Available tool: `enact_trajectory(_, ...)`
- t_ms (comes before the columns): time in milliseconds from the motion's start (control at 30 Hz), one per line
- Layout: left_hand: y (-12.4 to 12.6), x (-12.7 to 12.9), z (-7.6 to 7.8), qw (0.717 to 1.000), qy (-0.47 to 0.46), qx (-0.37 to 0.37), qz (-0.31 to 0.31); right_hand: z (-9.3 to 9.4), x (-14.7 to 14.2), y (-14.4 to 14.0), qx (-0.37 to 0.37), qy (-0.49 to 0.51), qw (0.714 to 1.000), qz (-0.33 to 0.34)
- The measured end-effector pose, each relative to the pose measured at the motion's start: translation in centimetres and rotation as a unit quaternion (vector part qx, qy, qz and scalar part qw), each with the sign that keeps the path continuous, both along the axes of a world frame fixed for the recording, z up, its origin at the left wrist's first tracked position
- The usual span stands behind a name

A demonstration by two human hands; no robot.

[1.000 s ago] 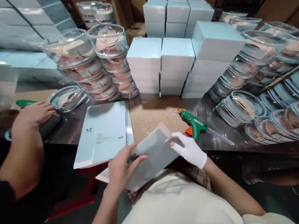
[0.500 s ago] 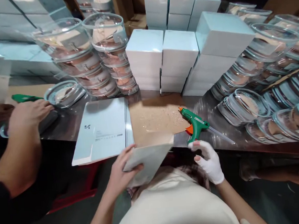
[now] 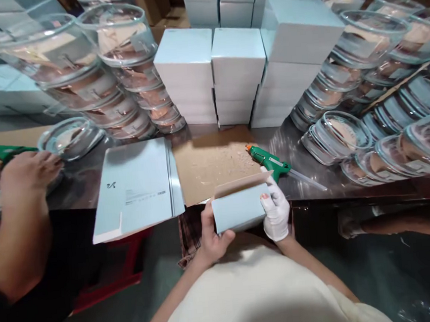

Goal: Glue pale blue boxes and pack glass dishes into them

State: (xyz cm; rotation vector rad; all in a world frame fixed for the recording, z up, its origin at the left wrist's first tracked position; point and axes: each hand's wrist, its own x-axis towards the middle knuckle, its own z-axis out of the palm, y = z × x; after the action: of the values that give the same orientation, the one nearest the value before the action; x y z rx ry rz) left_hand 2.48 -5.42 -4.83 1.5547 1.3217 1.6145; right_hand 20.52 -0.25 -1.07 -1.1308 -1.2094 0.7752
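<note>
A light-blue cardboard box [image 3: 239, 209], with a flap standing up along its far side, is held between both hands just off the table's front edge. My bare left hand [image 3: 213, 235] grips its left end, thumb at the near side. On the right end, my right hand [image 3: 276, 210], in a white glove with bare fingertips, is closed round it with the thumb on top. Just beyond that hand lies a green glue gun [image 3: 269, 161] with an orange tip, its handle partly hidden. Flat light-blue box blanks [image 3: 135, 182] lie stacked to the left.
A brown cardboard sheet [image 3: 207, 156] with glue bits covers part of the metal table [image 3: 306, 188]. White boxes [image 3: 186, 79] stand behind it, flanked by stacked clear round containers [image 3: 124, 54]. At left, a co-worker's hand [image 3: 29, 170] is near another green glue gun [image 3: 9, 151].
The flat piece in my left hand now appears as a folded box. My right hand has moved left from beside the glue gun and taken hold of the box's right end.
</note>
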Motion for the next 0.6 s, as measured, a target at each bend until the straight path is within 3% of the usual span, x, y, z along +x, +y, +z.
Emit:
enact_trajectory(133,0.9,-1.2,0.4,0.990,0.087,0.075,-0.079,0.7,0.8,0.4,-0.025,0.055,0.998,-0.022)
enact_trajectory(233,1.5,-2.8,0.8,0.992,0.101,0.057,-0.050,1.6,3.4,1.6,-0.127,-0.094,0.985,-0.066)
enact_trajectory(267,1.7,-3.3,0.9,0.995,0.093,0.041,-0.020,2.0,4.2,2.2,-0.183,-0.181,0.962,-0.087)
enact_trajectory(333,2.1,-3.9,0.9,0.996,0.084,0.006,0.016,2.7,5.4,3.7,-0.314,-0.342,0.882,-0.086)
enact_trajectory(400,2.3,-3.9,1.0,0.996,0.081,-0.022,0.019,3.0,5.9,5.3,-0.407,-0.407,0.816,-0.060)
enact_trajectory(433,2.5,-3.8,1.0,0.996,0.080,-0.031,0.017,3.0,5.9,5.9,-0.426,-0.385,0.817,-0.059)
enact_trajectory(533,2.8,-3.4,1.2,0.996,0.075,-0.044,0.008,2.0,5.9,6.9,-0.402,-0.189,0.891,-0.099)
enact_trajectory(600,3.0,-3.2,1.4,0.997,0.065,-0.045,0.015,1.4,5.8,6.7,-0.371,-0.075,0.920,-0.101)
